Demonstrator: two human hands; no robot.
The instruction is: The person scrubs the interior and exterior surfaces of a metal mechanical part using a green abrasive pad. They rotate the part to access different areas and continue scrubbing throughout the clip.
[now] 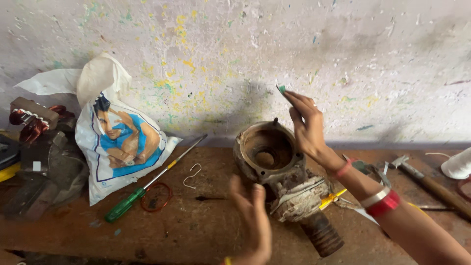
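- One rusty motor housing [274, 162] lies tilted near the middle of the worktop [196, 230], its round open end turned up and toward the wall; what sits deep inside the bore is too dark to make out.
- A wad of pale, frayed wrapping [299, 198] hides the housing's mid-section, and one rusty cylinder [321, 233] sticks out below it toward the near edge.
- The left hand [252, 221] is cut off at the wrist by the bottom of the view; its fingers are spread, grip released, just beside the housing's near side. Whether it touches the metal cannot be told.
- The right hand [306, 125] is raised behind the housing's rim, pinching one small green scrap [281, 89] at its fingertips; most of the scrap is hidden by the fingers.
- Two bangles on the right forearm, one white and one red [383, 202], plus a thin pink band nearer the wrist.
- One green-handled screwdriver [147, 184] lies slantwise left of the housing, with one red rubber ring [157, 197] and one white wire hook [192, 175] beside it.
- One printed plastic bag [120, 142] leans against the wall toward the left edge.
- One dark vise [46, 167] at the left edge is partly cut off, with one copper-wound coil [32, 120] on top.
- One hammer [431, 184] runs off at the right edge; a white object [458, 164] there is cut off, its kind unclear.
- Tools behind the right forearm are mostly hidden.
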